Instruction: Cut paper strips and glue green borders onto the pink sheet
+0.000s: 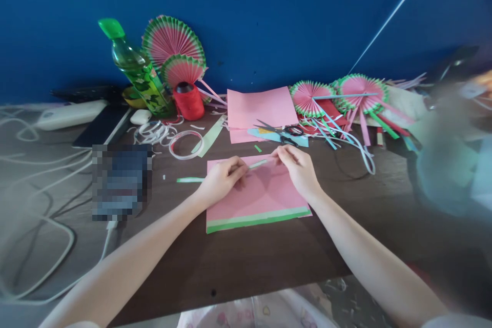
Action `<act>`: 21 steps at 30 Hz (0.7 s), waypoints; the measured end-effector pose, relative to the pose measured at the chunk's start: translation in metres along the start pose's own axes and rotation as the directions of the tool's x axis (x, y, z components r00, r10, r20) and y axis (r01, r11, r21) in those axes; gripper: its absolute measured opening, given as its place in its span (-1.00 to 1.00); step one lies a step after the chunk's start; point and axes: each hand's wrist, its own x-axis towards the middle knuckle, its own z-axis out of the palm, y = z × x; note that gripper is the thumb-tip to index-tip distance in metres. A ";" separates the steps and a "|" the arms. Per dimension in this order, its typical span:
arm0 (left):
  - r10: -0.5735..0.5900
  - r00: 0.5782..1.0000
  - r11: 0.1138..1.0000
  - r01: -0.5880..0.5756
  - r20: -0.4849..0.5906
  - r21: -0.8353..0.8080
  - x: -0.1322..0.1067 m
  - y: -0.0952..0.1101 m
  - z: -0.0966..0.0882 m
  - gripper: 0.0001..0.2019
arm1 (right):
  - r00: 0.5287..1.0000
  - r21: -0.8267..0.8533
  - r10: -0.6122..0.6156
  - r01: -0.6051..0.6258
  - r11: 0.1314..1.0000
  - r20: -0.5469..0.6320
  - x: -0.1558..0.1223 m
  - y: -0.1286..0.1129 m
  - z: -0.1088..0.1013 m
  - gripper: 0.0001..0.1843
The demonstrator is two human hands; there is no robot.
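Pink sheet [265,197] flat on worktop [230,261], green bands [257,220] along near edge. Left hand [225,177] pinches green-white strip [257,164] over it; right hand [298,166] curled, can't tell grip. Worktop margin in front; scissors [277,132] beyond.

Far side: a blue wall [246,15] behind a dark brown desk [238,261]. Far left: a capped green bottle [140,74], with two pleated pink-and-green paper fans [169,36] just to its right; a red spool [191,104] before the smaller fan. Left: a white oblong block [73,114], a dark flat slab [92,128] and a small white case [140,117]. Nearer, left: a pixelated object [125,179], a white cable [111,224] at its near end.
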 end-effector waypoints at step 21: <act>0.287 0.955 0.901 -0.241 -0.079 0.361 -0.002 -0.009 0.010 -0.82 | 0.969 -0.184 -0.245 0.249 0.951 0.044 -0.018 0.000 0.031 -0.86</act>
